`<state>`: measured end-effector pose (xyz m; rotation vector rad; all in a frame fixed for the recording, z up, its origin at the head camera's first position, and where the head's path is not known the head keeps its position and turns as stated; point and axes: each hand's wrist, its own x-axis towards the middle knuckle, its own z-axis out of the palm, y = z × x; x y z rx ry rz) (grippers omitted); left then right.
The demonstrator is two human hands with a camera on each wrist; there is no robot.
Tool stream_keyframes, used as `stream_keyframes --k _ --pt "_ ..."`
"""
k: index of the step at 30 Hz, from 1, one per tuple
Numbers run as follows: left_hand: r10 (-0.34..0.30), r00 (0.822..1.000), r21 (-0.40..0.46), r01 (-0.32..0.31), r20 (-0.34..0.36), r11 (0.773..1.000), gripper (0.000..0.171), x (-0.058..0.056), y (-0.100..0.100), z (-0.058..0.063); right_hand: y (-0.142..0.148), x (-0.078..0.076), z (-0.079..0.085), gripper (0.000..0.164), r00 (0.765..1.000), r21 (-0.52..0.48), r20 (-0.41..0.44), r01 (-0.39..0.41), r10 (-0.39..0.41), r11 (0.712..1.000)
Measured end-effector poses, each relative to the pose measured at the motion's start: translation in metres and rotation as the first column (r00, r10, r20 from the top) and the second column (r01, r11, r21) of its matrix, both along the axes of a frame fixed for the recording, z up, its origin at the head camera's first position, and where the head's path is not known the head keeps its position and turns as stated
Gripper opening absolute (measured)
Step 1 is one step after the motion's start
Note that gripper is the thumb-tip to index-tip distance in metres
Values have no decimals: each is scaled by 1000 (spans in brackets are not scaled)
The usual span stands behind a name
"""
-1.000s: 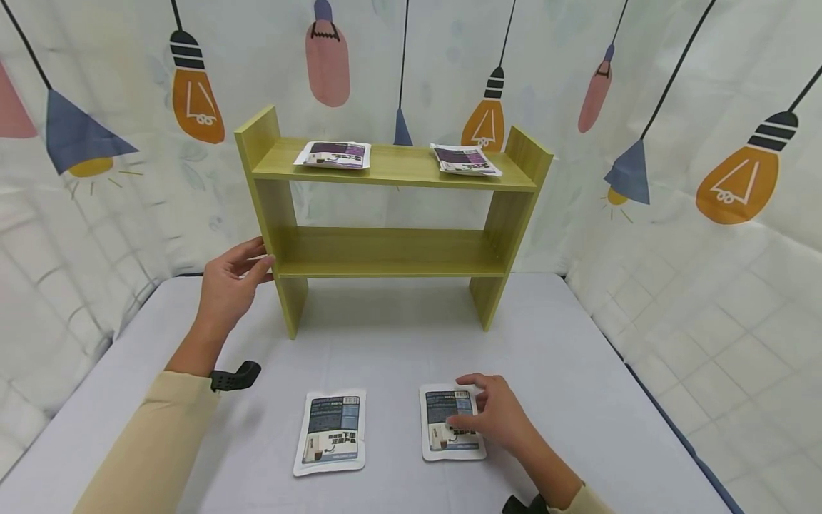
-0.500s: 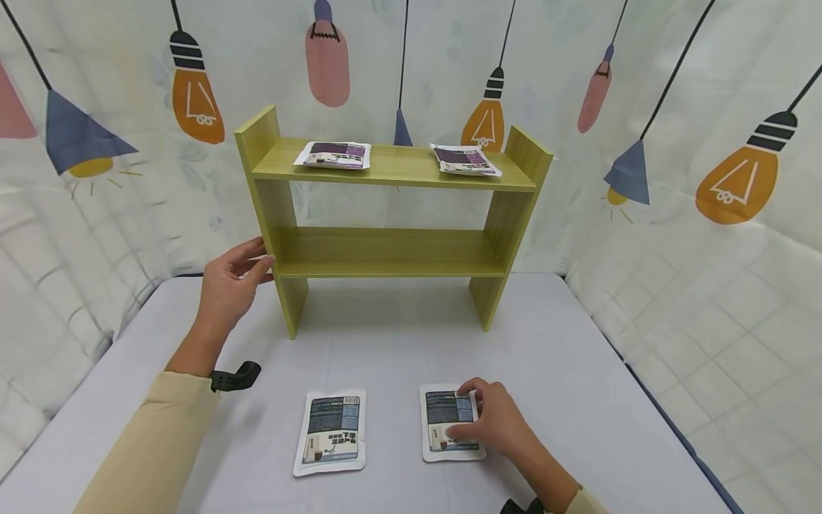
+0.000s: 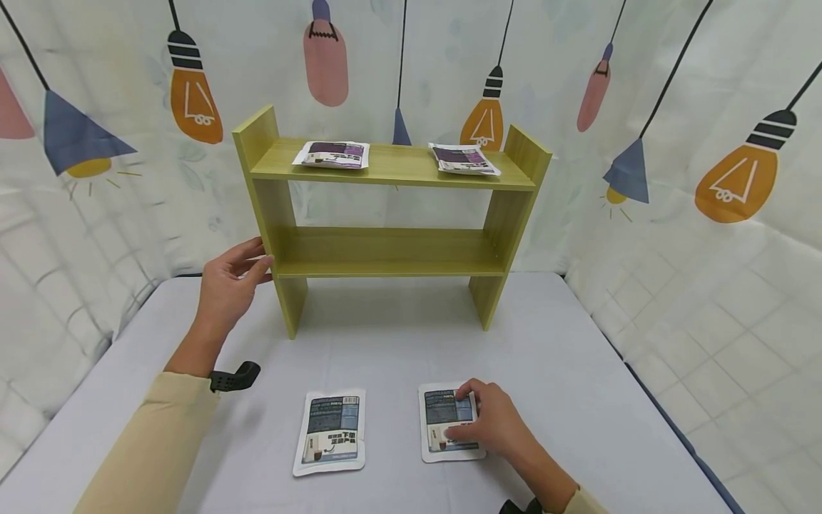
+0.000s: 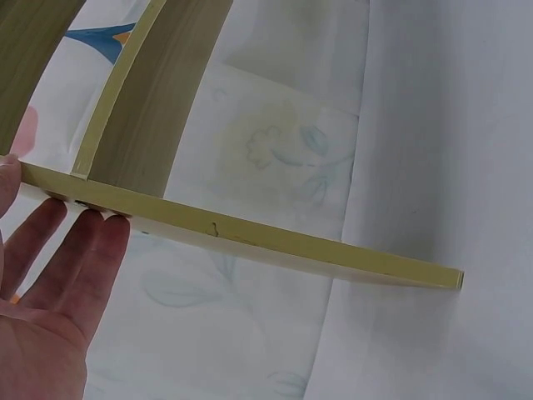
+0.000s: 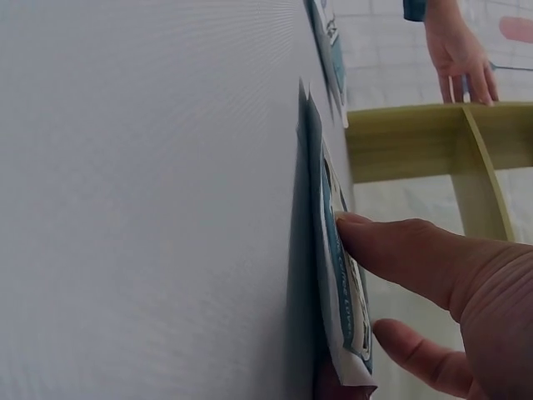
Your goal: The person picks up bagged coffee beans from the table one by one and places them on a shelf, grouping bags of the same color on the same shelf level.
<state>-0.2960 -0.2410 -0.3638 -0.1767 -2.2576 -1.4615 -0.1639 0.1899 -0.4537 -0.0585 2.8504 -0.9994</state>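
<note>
My left hand (image 3: 227, 285) grips the left side panel of a small yellow-green wooden shelf (image 3: 392, 251). In the left wrist view the thumb lies at the panel's front edge, while several fingers (image 4: 100, 258) touch its outer face. On the white-covered table, my right hand (image 3: 497, 421) pinches the right edge of a flat white-edged packet (image 3: 433, 450) with dark and light blue print. The right wrist view shows the thumb (image 5: 391, 250) on this packet's printed face and part of a finger at its lower edge. A similar packet (image 3: 330, 432) lies to the left.
Two purple-and-white packets, a left one (image 3: 332, 155) and a right one (image 3: 464, 159), lie on the top shelf board. White curtains (image 3: 398, 64) printed with lamps and bulbs hang behind and at both sides. The table (image 3: 392, 350) has a dark right edge.
My right hand's index finger has drawn back slightly at the top of the right packet and curled closer to its edge. The left hand and the shelf stay put.
</note>
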Motion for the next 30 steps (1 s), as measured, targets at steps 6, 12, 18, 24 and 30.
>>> stream_keyframes --k 6,12,18,24,30 --pt "5 1000 -7 -5 -3 1000 53 0 0 0 0 0 -1 56 1000 -21 -12 -17 17 1000" --pt "5 1000 -2 -5 5 1000 53 1 1 0 1 1 -2 55 1000 -46 -2 -18 18 999" --pt "10 1000 -10 -10 18 1000 53 2 1 1 2 2 -2 51 1000 -87 13 -27 28 996" --pt "7 1000 -3 -7 15 1000 52 2 1 1 4 1 -4 50 999 -121 18 -40 42 992" --pt "4 1000 -5 -4 10 1000 52 2 1 1 4 -1 -6 49 998 -145 22 -51 55 988"
